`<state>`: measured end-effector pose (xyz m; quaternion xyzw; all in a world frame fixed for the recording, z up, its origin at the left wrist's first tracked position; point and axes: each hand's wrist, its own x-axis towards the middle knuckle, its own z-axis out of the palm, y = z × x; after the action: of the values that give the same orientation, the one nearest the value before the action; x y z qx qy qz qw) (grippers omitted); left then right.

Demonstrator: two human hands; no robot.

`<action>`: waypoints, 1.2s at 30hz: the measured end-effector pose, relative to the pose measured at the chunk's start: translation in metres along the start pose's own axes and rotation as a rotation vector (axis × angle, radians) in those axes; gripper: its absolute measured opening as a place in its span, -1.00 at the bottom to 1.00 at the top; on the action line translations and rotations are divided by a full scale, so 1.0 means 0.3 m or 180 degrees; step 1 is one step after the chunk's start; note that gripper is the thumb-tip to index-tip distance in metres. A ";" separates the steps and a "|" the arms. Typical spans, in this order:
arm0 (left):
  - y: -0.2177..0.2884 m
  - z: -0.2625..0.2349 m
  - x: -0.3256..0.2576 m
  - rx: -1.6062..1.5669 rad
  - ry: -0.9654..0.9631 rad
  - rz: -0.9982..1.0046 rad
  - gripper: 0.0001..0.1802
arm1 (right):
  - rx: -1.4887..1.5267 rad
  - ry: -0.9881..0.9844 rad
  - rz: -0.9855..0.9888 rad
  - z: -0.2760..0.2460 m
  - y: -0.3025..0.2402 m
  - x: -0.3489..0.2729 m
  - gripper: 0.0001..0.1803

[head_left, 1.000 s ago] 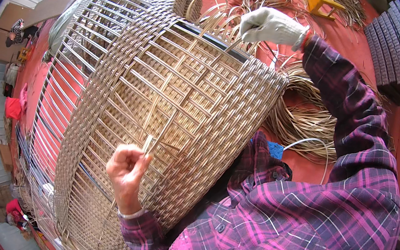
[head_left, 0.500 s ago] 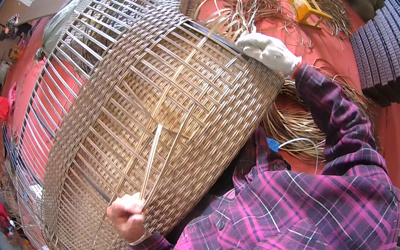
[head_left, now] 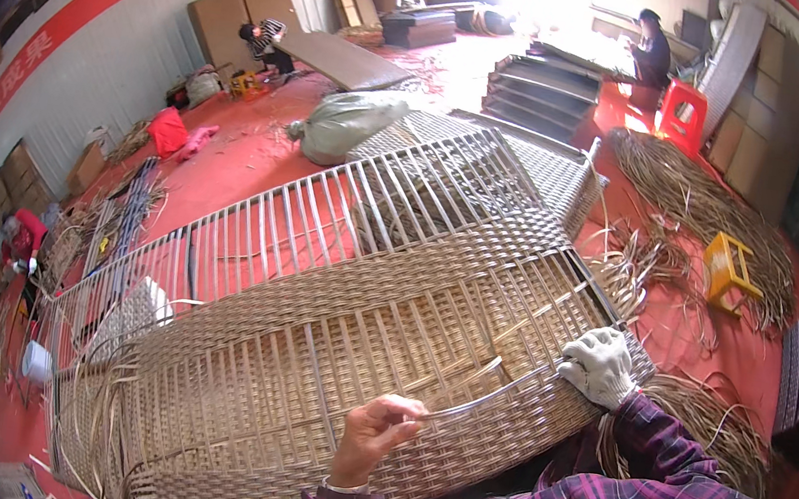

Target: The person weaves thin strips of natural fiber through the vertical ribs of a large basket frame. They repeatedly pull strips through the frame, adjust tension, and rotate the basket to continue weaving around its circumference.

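A large woven wicker furniture frame (head_left: 367,346) of brown synthetic strips lies across the view, with bare metal bars showing between the woven bands. My bare left hand (head_left: 377,438), banded at the wrist, pinches one end of a thin wicker strip (head_left: 491,400) above the near woven band. The strip bows across to my right hand (head_left: 599,365), which wears a white knitted glove. Its curled fingers are closed where the strip meets them, by the frame's right end. Loose strip ends stick up from the weave between the hands.
Bundles of loose strips (head_left: 709,432) lie on the red floor at right, near a yellow stool (head_left: 730,273). A grey-green sack (head_left: 340,127) sits beyond the frame. Farther back are stacked dark panels (head_left: 541,97), a red chair (head_left: 681,116) and several people at work.
The view has swung up and left, showing more of the room. The strip now spans between my hands. My right hand's fingers, earlier laid along the frame's edge, are now curled.
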<state>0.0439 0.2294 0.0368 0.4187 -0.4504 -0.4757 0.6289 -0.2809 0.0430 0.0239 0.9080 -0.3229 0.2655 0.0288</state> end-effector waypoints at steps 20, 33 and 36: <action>0.041 -0.030 -0.493 0.5615 0.0626 0.0915 -0.48 | -0.1169 -0.0405 0.0983 0.060 0.088 0.120 -0.26; -0.024 -0.037 -0.534 0.3964 0.0162 0.0880 -0.52 | -0.0517 -0.0728 0.1208 0.167 0.386 -0.008 -0.61; 0.062 -0.159 -0.615 0.3733 0.0929 0.0720 -0.61 | -0.0291 -0.0962 0.1071 0.177 0.434 -0.034 -0.62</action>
<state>0.0679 0.4178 0.0120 0.7054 -0.5879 -0.0167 0.3956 -0.3413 -0.0658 -0.0422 0.8686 -0.4820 0.1126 -0.0235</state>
